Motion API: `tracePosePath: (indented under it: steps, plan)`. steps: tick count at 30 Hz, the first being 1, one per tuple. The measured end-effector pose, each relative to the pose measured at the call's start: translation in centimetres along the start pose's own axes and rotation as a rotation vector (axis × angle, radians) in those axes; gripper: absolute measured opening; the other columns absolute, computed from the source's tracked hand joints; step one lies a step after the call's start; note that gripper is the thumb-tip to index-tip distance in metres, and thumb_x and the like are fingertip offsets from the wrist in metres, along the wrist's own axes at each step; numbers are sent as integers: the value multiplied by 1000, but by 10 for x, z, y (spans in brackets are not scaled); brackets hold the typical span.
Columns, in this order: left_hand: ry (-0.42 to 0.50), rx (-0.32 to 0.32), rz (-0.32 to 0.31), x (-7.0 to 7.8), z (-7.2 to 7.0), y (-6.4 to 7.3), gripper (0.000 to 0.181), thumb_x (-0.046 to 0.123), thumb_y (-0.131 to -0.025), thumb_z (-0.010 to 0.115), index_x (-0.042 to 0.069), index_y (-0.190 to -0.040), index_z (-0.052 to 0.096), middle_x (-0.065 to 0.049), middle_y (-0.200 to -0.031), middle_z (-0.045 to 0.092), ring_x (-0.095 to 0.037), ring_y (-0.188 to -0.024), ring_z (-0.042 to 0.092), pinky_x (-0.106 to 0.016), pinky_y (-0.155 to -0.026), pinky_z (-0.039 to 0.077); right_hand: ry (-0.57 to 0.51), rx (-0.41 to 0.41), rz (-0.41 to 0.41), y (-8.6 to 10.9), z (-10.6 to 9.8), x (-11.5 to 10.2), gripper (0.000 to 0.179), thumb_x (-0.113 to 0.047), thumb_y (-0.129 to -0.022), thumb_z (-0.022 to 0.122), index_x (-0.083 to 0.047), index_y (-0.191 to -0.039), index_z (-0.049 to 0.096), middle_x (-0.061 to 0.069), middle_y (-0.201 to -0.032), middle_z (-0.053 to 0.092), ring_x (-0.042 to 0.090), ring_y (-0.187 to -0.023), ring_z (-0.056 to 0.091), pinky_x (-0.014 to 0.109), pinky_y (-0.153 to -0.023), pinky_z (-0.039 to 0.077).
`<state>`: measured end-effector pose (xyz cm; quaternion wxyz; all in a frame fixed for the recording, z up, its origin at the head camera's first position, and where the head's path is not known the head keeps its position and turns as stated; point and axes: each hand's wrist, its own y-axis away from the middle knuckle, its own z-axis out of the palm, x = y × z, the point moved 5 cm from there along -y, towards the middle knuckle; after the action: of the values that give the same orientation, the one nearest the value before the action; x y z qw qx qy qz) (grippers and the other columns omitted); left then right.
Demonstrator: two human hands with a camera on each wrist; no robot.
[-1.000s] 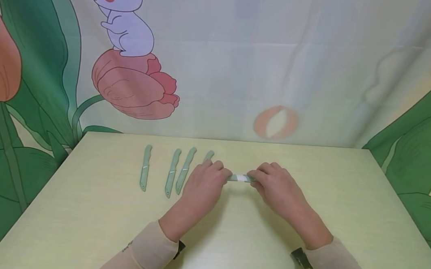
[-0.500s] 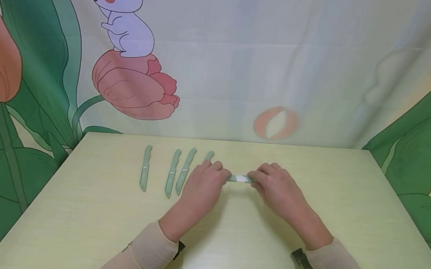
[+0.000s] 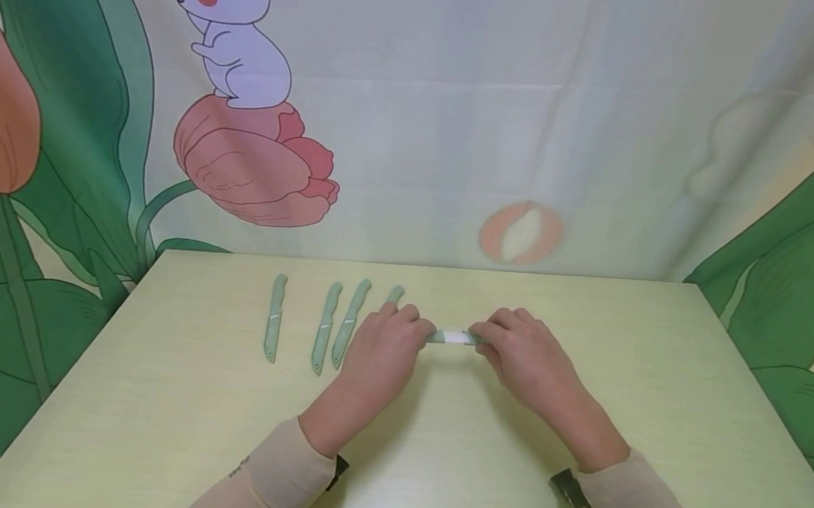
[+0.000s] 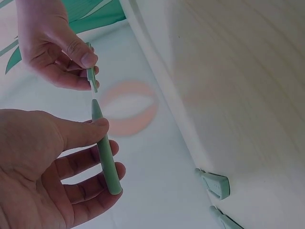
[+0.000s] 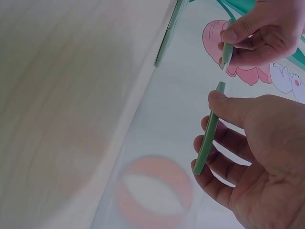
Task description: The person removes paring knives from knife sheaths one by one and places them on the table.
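A small green paring knife is held crosswise above the table between both hands, with a short stretch of its white blade [image 3: 455, 337] showing. My left hand [image 3: 384, 352] pinches its green handle [image 4: 108, 157] between thumb and fingers. On the other end, my right hand [image 3: 529, 356] grips the green blade sheath [image 5: 208, 138], thumb on one side and fingertips on the other. The sheath sits partly off, and whether the blade tip is still inside it is hidden. Close to the left hand, a green sheathed knife [image 3: 396, 292] lies mostly covered by that hand.
Left of the hands, more green sheathed knives lie on the pale wooden table [image 3: 130, 393]: one farthest left [image 3: 274, 320], and two close together [image 3: 325, 328]. A curtain [image 3: 413, 131] printed with tulips and a white animal hangs behind the table's back edge.
My hands have drawn very slightly apart, and a little more white blade shows between handle and sheath. The knives on the table have not moved.
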<state>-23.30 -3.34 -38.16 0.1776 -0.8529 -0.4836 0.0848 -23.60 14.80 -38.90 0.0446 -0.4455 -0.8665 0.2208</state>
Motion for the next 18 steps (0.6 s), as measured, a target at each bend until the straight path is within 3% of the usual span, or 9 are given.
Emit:
tracePosePath:
  steps: [18]
  plan:
    - [-2,11,-8,-2,0,0,17,7,-89,86,17,-103,83,0,-83,64,-20,-71,51,-29,-59,45,9,5,5,1,2,3,31,-6,-84,90,-12,-113,79,3,-100,71,25,-83,60,33,-67,49]
